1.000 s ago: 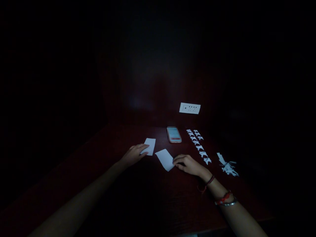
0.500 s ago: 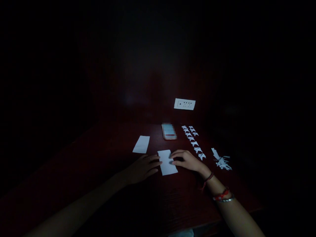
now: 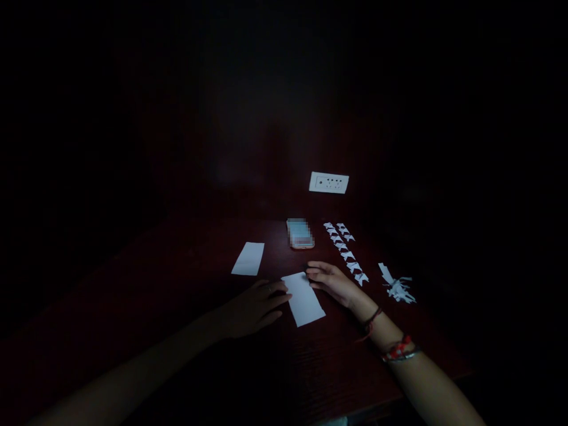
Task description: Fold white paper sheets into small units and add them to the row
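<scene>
A white rectangular sheet of paper [image 3: 304,300] lies slightly turned on the dark red table, between both hands. My left hand [image 3: 260,309] is open, its fingertips resting on the sheet's left edge. At the upper right edge of the paper is my right hand [image 3: 332,283], fingers stretched out and not wrapped round anything; its fingertips touch or nearly touch the corner. A second white sheet [image 3: 248,259] lies flat beyond my left hand. Right of my right hand, small folded paper pieces [image 3: 347,255] form two rows.
A phone [image 3: 300,234] with a blurred screen lies behind the paper. Narrow paper scraps [image 3: 399,290] are heaped at the right. On the wall behind is a white socket plate [image 3: 329,183]. The table's front edge [image 3: 368,408] shows low down; the surroundings are very dark.
The sheet between my hands has turned a little, its near end shifting right and closer to me. My right hand has drawn back from over the sheet to its upper right edge.
</scene>
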The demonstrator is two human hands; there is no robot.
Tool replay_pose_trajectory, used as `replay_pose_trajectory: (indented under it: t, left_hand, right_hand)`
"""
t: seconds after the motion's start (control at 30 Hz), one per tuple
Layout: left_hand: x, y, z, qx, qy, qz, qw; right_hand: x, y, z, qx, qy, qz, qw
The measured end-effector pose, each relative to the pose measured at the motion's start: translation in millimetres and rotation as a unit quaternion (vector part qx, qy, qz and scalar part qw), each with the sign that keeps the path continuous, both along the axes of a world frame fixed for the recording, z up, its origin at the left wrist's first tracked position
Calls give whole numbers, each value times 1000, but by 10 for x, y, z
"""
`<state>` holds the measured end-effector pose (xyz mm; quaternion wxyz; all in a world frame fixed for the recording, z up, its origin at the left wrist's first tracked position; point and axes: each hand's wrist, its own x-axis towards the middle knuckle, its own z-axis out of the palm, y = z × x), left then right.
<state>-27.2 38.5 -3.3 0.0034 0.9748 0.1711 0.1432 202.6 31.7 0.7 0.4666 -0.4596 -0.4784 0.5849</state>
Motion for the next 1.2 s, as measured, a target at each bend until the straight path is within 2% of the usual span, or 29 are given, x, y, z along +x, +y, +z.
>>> replay_pose_trajectory:
  t: [0.1,0.2,0.23,0.3,0.37,0.43,0.53,0.6,0.63,0.7,0.83,0.9,0.97,1.03,1.2]
  left_hand:
    - [3,8,-10,2,-2,1,1000]
    - [2,12,-28,-1,-5,5,1000]
    - [0,15,-40,0,-11,10,1000]
    - [-7,25,-72,6,-31,24,999]
    - [-16,38,-110,15,-58,42,997]
    - [-24,52,-144,21,-72,54,996]
    - [-34,69,-184,24,-73,56,995]
    - [-35,75,-197,19,-72,58,996]
    - [-33,76,-198,14,-72,62,995]
    - [-25,77,-181,5,-79,76,994]
    - [-2,66,-74,-4,-116,120,986]
    - [-2,49,-14,-12,-133,138,981]
    - [-8,28,24,-11,-141,139,980]
    - [-11,7,33,8,-141,114,983]
    - [29,-35,11,29,-92,10,995]
  right_hand:
    - [22,22,-7,10,-19,6,1000]
    - [34,-14,28,119,-149,10,982]
    - [33,-45,55,169,-210,27,963]
    - [23,-129,121,256,-328,102,904]
    - [4,-215,178,301,-407,194,840]
    - [-20,-276,208,324,-456,238,794]
    - [-60,-314,211,357,-496,247,752]
    - [-78,-318,214,378,-498,257,737]
    - [-81,-317,223,385,-493,253,738]
    - [-72,-306,253,386,-474,200,766]
    - [6,-228,320,336,-358,0,871]
    - [52,-172,319,288,-278,-48,915]
    - [90,-121,282,239,-221,-53,944]
    - [113,-78,215,197,-195,-41,960]
    - [88,5,18,125,-203,-2,971]
